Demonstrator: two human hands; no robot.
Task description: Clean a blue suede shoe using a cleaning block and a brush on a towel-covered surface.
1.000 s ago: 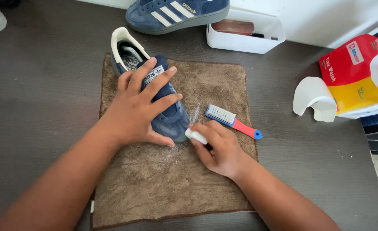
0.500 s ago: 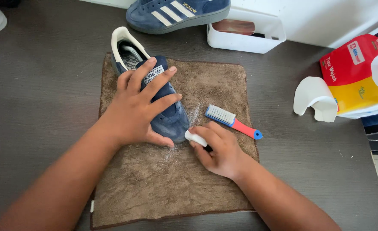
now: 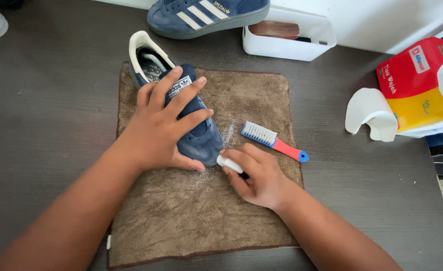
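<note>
Left hand [image 3: 163,131] lay flat on the navy suede shoe [image 3: 181,118], fingers spread wide over tongue and vamp, pinning it to the brown towel [image 3: 221,211]. Shoe sat at the towel's 11 o'clock corner, toe pointing to 5 o'clock. Right hand [image 3: 256,173] pinched a small white eraser block [image 3: 229,163], fingers narrow around it, block touching the toe edge. Blue-bristled brush with red handle [image 3: 274,142] lay at 2 o'clock of that hand, just beside it. White crumbs dusted the towel near the toe.
</note>
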